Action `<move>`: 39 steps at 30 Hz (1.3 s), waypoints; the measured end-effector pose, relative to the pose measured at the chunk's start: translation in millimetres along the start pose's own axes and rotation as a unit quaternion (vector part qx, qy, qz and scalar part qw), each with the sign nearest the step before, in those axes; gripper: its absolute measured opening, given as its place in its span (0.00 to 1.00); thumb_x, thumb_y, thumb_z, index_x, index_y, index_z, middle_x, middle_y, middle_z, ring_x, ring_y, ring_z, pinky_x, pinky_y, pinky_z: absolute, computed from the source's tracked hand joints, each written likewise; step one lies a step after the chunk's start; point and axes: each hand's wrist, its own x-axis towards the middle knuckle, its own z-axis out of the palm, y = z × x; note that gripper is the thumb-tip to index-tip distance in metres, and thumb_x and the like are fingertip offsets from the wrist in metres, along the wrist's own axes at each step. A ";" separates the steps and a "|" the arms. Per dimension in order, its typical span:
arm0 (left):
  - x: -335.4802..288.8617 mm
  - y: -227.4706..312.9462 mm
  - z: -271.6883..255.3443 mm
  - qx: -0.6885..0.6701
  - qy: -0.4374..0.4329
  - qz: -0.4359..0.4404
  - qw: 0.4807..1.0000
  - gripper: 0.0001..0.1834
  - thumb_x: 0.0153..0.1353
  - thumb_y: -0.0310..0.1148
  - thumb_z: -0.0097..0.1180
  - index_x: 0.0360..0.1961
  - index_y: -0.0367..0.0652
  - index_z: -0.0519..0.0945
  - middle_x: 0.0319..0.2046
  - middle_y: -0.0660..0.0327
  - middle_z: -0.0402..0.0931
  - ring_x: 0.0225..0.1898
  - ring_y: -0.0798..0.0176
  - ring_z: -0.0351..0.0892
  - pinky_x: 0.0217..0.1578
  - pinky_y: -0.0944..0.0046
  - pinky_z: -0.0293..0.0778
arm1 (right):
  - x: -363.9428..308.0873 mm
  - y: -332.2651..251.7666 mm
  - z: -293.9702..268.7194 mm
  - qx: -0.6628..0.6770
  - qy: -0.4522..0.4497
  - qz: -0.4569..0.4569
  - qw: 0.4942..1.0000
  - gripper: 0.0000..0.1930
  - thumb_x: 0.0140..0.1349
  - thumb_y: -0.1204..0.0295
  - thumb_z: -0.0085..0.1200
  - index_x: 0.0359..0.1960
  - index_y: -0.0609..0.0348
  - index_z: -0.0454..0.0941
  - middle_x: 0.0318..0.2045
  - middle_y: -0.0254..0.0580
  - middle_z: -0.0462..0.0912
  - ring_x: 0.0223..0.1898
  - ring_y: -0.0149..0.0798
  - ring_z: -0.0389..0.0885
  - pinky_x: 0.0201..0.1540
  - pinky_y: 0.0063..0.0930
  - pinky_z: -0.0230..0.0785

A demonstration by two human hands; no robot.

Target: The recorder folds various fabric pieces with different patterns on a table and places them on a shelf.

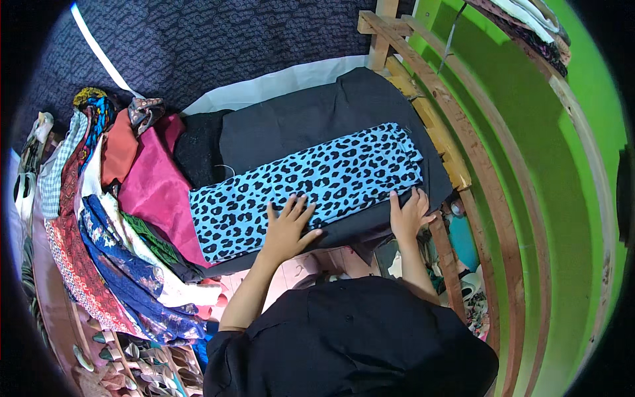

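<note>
Left hand (288,228) and right hand (409,215) are pressed flat, open, gripping nothing, on the folded leopard-print cloth (311,185); even pressure is advised for a crisp fold.

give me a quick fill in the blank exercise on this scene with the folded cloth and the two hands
1. The blue cloth has a black ____ print.
2. The left hand lies flat on the ____ cloth.
3. The blue cloth lies on a ____ cloth.
4. The right hand rests at the blue cloth's near ____ corner.

Missing words: leopard; blue; black; right
</note>
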 end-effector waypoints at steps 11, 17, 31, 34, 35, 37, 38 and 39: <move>95.0 65.9 69.9 -0.030 0.146 0.137 0.979 0.23 0.55 0.36 0.50 0.51 0.35 0.68 0.51 0.50 0.68 0.54 0.51 0.66 0.53 0.53 0.62 | -23.8 7.4 20.0 0.092 0.006 -0.102 0.990 0.34 0.59 0.55 0.43 0.58 0.72 0.55 0.61 0.60 0.52 0.63 0.56 0.46 0.60 0.59 0.29; 99.0 57.9 68.8 -0.098 0.152 0.127 0.975 0.16 0.57 0.30 0.48 0.46 0.34 0.71 0.45 0.48 0.72 0.50 0.49 0.70 0.51 0.55 0.64 | -32.1 -10.3 4.1 0.048 -0.016 -0.063 0.997 0.30 0.59 0.56 0.44 0.53 0.72 0.63 0.60 0.57 0.56 0.63 0.55 0.46 0.60 0.57 0.30; 90.5 61.4 38.2 -0.355 0.096 0.081 0.926 0.15 0.61 0.34 0.44 0.44 0.39 0.74 0.43 0.51 0.74 0.49 0.52 0.71 0.54 0.46 0.59 | 21.7 -74.7 17.3 0.770 -0.078 0.118 0.622 0.21 0.55 0.78 0.50 0.52 0.61 0.63 0.47 0.40 0.71 0.48 0.35 0.69 0.52 0.30 0.60; 85.0 54.3 25.0 -0.134 0.142 0.016 0.981 0.25 0.61 0.45 0.40 0.57 0.45 0.64 0.58 0.51 0.59 0.61 0.50 0.54 0.58 0.39 0.44 | 18.2 -61.9 23.4 0.782 -0.064 0.196 0.588 0.17 0.61 0.75 0.41 0.53 0.59 0.64 0.49 0.40 0.70 0.50 0.38 0.69 0.52 0.36 0.62; 83.9 50.2 30.3 -0.058 0.141 -0.041 0.987 0.27 0.60 0.47 0.39 0.59 0.47 0.61 0.60 0.50 0.55 0.63 0.49 0.51 0.58 0.39 0.43 | 16.7 -57.0 22.1 0.799 -0.085 0.187 0.565 0.17 0.62 0.75 0.40 0.54 0.58 0.63 0.51 0.41 0.69 0.51 0.39 0.68 0.54 0.36 0.61; 82.9 30.6 54.2 -0.030 0.111 -0.038 0.993 0.31 0.60 0.51 0.37 0.61 0.48 0.58 0.61 0.49 0.53 0.63 0.49 0.50 0.57 0.39 0.44 | 15.3 -59.0 19.6 0.805 -0.096 0.157 0.564 0.19 0.63 0.74 0.40 0.57 0.56 0.60 0.55 0.38 0.65 0.55 0.40 0.65 0.57 0.36 0.56; 83.6 30.2 54.4 -0.022 0.109 -0.035 0.993 0.31 0.60 0.51 0.37 0.61 0.48 0.58 0.61 0.49 0.53 0.63 0.49 0.51 0.57 0.39 0.45 | 15.7 -58.7 19.8 0.809 -0.105 0.131 0.564 0.20 0.63 0.73 0.40 0.57 0.56 0.59 0.55 0.38 0.65 0.55 0.39 0.64 0.58 0.36 0.55; 84.4 30.2 53.3 -0.014 0.108 -0.032 0.994 0.31 0.60 0.51 0.37 0.61 0.47 0.58 0.61 0.49 0.54 0.63 0.49 0.51 0.57 0.39 0.46 | 16.4 -59.7 19.4 0.812 -0.114 0.105 0.562 0.21 0.63 0.72 0.41 0.58 0.56 0.58 0.55 0.38 0.65 0.55 0.38 0.64 0.58 0.35 0.55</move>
